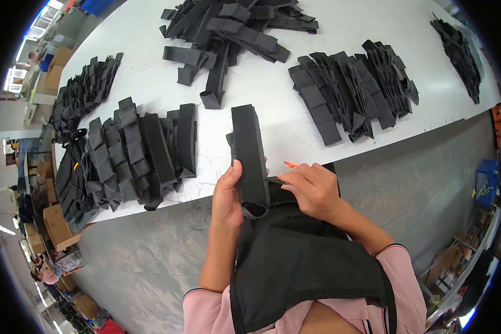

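My left hand (228,189) grips a long black fabric strip (249,139), thumb on its face and fingers behind it. The strip stands roughly upright over the table's near edge, its lower end folded into an open loop. Close by on the right, my right hand (313,189) is closed in a pinch. A small orange piece (290,165) juts out above its fingers, apparently the end of a small tool mostly hidden in the hand. Something thin and dark reaches from the fingertips to the strip's right edge; I cannot tell whether it is blade or fabric.
On the white table (261,83) lie a loose heap of black strips (228,28), a row of strips at left (133,150), a smaller pile behind it (89,92), and a bundle at right (353,92). Another pile (459,58) is far right. A black apron (317,261) covers my lap.
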### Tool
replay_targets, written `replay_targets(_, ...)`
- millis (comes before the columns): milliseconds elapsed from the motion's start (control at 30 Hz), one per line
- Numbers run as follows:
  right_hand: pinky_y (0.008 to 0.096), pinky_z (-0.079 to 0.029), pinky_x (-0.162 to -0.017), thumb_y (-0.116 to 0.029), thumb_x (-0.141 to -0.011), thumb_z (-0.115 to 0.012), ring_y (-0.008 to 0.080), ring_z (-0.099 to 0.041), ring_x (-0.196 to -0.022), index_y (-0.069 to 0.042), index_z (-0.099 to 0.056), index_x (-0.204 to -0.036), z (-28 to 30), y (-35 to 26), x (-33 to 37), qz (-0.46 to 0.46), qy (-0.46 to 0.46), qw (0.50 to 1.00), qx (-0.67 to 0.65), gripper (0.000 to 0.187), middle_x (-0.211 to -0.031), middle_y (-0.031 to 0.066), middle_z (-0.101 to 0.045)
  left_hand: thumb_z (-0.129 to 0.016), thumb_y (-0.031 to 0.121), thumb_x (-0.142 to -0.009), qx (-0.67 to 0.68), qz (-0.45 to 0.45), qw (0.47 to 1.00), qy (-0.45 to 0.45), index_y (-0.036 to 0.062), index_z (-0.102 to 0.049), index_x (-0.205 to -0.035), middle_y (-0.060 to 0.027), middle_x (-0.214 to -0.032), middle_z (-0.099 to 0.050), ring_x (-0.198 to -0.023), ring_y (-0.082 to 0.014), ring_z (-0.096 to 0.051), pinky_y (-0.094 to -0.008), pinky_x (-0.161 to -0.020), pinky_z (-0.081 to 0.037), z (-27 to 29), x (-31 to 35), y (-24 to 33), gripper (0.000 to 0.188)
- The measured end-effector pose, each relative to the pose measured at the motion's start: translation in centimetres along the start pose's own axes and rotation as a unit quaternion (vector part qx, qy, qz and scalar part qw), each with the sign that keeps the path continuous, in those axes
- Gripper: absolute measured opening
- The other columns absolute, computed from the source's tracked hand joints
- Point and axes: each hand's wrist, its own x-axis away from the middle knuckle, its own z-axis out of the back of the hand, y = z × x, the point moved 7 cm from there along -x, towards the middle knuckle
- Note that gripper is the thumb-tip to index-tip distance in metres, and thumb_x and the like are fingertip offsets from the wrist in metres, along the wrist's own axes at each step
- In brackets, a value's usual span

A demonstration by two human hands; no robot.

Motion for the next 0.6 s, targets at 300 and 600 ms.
replay_targets(300,0.0304,-0.042,-0.057,-0.003,-0.065,-0.072,0.019,-0.057,-0.064,-0.004,-0.065,-0.091,0.83,-0.63,0.43,0.018,-0.026,0.999,0.038,0.027,-0.076,0.0029,-0.059,-0.048,0.028,-0.095,-0.03,0.013,0.999,0.0,-0.005,-0.052,-0.117,-0.0148,-0.107,-0.062,-0.091,-0.0211,-0.062,-0.0319,-0.079,-0.052,-0.1,0.01,-0.27,0.04)
replay_targets(600,0.0301,-0.045,-0.06,-0.003,-0.065,-0.072,0.0214,-0.06,-0.069,-0.004,-0.064,-0.09,0.62,-0.73,-0.03,0.006,-0.047,0.999,0.021,0.026,-0.077,0.0045,-0.059,-0.048,0.028,-0.096,-0.038,0.02,0.999,-0.006,-0.0055,-0.053,-0.115,-0.0149,-0.107,-0.062,-0.09,-0.0214,-0.063,-0.0329,-0.081,-0.051,-0.06,0.07,-0.24,0.039)
